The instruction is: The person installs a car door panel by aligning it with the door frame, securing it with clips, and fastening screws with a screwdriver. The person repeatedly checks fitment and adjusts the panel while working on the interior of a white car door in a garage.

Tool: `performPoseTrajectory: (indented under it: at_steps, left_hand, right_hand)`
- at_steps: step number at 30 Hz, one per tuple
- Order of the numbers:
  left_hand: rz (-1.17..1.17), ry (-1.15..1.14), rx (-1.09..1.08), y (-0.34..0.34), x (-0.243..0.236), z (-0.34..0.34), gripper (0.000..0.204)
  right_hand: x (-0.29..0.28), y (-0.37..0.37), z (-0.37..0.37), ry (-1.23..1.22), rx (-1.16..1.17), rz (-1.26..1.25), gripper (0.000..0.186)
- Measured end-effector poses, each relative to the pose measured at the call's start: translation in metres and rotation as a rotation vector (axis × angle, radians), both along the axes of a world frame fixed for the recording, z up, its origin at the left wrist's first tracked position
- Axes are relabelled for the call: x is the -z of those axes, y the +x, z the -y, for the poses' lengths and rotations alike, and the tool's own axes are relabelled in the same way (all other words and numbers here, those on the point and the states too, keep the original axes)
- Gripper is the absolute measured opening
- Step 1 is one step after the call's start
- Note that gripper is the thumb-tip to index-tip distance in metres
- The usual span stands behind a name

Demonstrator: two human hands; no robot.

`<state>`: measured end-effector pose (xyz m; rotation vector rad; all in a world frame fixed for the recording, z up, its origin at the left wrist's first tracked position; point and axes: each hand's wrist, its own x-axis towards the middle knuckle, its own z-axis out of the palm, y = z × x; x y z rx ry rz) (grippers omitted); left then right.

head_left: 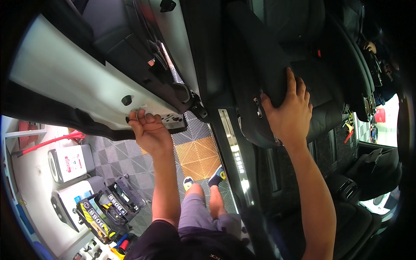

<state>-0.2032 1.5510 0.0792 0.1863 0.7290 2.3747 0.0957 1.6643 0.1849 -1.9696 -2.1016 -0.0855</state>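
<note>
My left hand (151,132) is at the lower edge of an open white car door (95,91). Its fingers are curled together, palm up; a small dark bit shows by the fingertips, but what they hold, if anything, I cannot make out. Just above them a round black rubber stop (126,100) sits on the door. My right hand (291,112) lies with fingers stretched out on a long black padded armrest (264,47) at the side of a black car seat (318,82). A small metal-edged fitting (258,107) is left of that hand.
A metal door sill (234,151) runs between door and cabin. Grey and orange tiles (197,158) cover the floor under my feet. At lower left stand an open black tool case (97,216), white boxes (71,164) and a red bar (52,143). Another person's hand (370,47) shows at far right.
</note>
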Motion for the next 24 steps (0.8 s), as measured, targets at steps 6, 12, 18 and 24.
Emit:
performPoseTrajectory:
  at_steps: [6,12,18,24]
  left_hand:
    - [0.161,0.134,0.178,-0.012,-0.013,0.014,0.019]
    - [0.337,0.221,0.219,-0.018,-0.023,0.018,0.019]
    - [0.586,0.231,0.155,-0.026,-0.036,0.031,0.022]
    - [0.654,0.174,0.101,-0.027,-0.032,0.029,0.018]
  right_hand:
    - [-0.002,-0.002,-0.001,-0.007,-0.01,-0.007,0.089]
    - [-0.006,-0.004,0.004,-0.01,-0.009,-0.023,0.09]
    - [-0.011,-0.006,0.009,-0.014,0.004,-0.023,0.092]
    - [-0.019,-0.013,0.015,-0.013,0.01,-0.013,0.091]
